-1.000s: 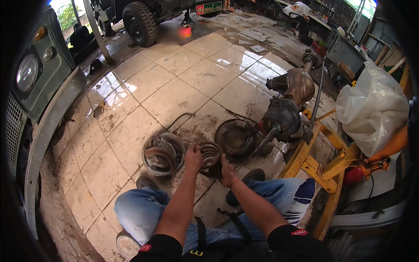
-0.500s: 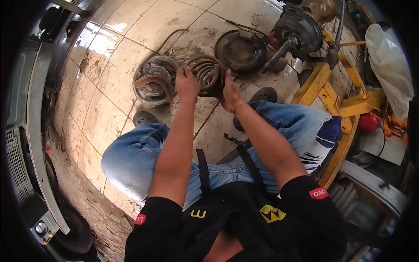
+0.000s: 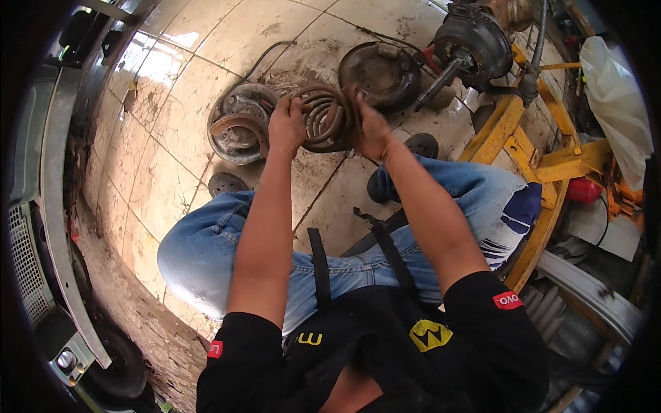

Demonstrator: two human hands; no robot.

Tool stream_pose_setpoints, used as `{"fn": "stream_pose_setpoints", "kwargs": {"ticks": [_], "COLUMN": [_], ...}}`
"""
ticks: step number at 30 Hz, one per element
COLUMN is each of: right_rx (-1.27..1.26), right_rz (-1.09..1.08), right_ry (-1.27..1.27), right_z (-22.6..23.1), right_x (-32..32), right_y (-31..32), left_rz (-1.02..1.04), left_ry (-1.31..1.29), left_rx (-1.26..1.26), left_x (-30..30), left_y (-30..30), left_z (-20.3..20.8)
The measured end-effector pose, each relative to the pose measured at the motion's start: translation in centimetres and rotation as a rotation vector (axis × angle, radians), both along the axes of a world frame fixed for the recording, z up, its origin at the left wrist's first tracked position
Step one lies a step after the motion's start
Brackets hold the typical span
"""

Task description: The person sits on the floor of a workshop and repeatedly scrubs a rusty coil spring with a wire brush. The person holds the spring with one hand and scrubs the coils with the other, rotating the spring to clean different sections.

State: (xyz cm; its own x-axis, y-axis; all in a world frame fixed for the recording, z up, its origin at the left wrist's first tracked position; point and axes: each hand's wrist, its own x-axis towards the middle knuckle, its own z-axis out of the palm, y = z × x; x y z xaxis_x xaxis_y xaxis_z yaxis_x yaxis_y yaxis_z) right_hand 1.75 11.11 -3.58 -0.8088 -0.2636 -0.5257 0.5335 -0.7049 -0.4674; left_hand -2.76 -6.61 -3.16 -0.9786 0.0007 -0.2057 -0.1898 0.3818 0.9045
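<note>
Fingers of the left hand [image 3: 286, 127] are wrapped around the left side of one brown, rust-coloured metal coil spring [image 3: 323, 118]; fingers of the right hand [image 3: 372, 129] hold its right side, partly hidden behind the coils. Quantity held: one spring, shared by two hands, positioned above the floor between the knees.

Surroundings, listed left to right:

- One long grey metal bumper [image 3: 56, 172], with one black tyre [image 3: 120, 361] near its lower end.
- Pale, dirt-streaked floor tiles [image 3: 162, 131], several, with cracked surfaces.
- Two dark shoes: one left [image 3: 226, 183], one right [image 3: 421, 145], both on the floor.
- One round grey metal dish [image 3: 239, 146], just beside the left hand. Contents: one curved, rust-brown shoe-shaped part [image 3: 237, 121], plus smaller fittings too unclear to count.
- One thin dark bent line [image 3: 265, 58], hose or rod, extending upward from near the dish.
- One round dark-brown metal plate [image 3: 381, 76], flat on the floor beyond the right hand; no distinct contents can be made out.
- One black drum-shaped assembly [image 3: 471, 45] with one projecting shaft [image 3: 441, 84].
- One yellow metal frame [image 3: 492, 131].
- One red rounded cylinder [image 3: 584, 190].
- One whitish translucent plastic bag [image 3: 613, 103]; contents cannot be determined.
</note>
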Motion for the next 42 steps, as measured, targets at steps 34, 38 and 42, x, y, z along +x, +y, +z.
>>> {"fn": "stream_pose_setpoints", "kwargs": {"ticks": [34, 38, 42], "right_rx": [1.103, 1.262, 1.471], "right_rz": [0.515, 0.632, 0.501], "right_ry": [0.187, 0.455, 0.624], "right_z": [4.7, 4.7, 4.3], "right_x": [-0.1, -1.2, -3.7], "right_y": [4.0, 0.6, -2.7], "left_rz": [-0.181, -0.155, -0.108], "left_ry": [-0.078, -0.019, -0.007], "left_rx": [0.372, 0.247, 0.161], "left_x": [-0.2, -0.5, -0.3], "left_y": [-1.1, -2.8, -2.9], "left_z": [-1.9, -2.4, -1.6]}}
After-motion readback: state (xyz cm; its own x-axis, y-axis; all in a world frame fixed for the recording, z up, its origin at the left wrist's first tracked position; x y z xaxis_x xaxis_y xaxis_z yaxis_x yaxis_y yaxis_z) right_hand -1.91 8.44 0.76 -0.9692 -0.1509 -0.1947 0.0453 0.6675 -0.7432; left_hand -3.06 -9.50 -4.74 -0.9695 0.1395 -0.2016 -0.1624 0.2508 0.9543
